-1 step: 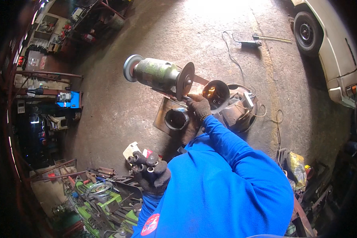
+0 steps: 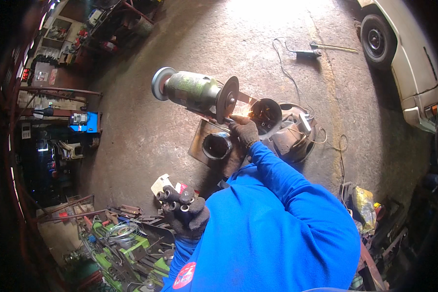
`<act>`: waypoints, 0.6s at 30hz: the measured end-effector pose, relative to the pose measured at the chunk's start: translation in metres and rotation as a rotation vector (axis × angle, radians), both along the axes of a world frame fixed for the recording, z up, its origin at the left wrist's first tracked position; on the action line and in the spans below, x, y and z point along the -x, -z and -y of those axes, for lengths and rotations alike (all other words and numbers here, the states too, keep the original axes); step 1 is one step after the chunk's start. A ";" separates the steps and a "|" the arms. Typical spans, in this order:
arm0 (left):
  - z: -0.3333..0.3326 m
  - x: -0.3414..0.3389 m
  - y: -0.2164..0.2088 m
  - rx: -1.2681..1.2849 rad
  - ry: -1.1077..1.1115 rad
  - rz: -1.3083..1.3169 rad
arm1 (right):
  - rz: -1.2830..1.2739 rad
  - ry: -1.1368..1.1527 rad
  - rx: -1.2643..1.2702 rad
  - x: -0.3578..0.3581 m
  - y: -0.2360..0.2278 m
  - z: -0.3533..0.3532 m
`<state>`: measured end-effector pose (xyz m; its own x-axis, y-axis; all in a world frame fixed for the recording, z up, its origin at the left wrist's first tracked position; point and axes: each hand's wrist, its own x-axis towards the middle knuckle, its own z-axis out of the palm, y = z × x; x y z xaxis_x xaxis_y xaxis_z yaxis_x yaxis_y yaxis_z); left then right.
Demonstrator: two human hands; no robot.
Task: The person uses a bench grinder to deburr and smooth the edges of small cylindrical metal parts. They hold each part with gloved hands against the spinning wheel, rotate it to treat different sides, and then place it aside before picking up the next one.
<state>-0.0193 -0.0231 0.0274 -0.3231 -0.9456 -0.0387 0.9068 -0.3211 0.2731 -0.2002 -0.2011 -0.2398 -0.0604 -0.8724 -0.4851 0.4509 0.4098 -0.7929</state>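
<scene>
Head view: right grip (image 2: 245, 131) was clamped on a part (image 2: 228, 120) at the wheel (image 2: 225, 103), sparks (image 2: 249, 109) flying; left grip (image 2: 193, 220) held tubes (image 2: 186, 196). Glove (image 2: 248, 134) sat near the wheel: a slip could've snagged it.

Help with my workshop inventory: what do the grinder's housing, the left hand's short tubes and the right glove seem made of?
Grinder housing: probably painted metal; the green coat looks worn and blotchy.
Short tubes: likely steel, dull and dark, with a bright rim at one open end.
Right glove: apparently fabric, matte brown and slightly fuzzy; leather remains possible.
</scene>
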 end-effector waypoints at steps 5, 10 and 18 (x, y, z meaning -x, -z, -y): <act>0.004 0.002 -0.002 -0.040 0.011 -0.002 | -0.044 0.014 0.034 0.000 0.017 0.009; 0.002 0.002 -0.001 -0.039 0.017 -0.023 | -0.059 -0.007 -0.024 0.004 -0.005 0.011; 0.003 0.002 0.001 0.002 0.009 -0.029 | 0.059 0.101 -0.058 -0.004 0.013 0.018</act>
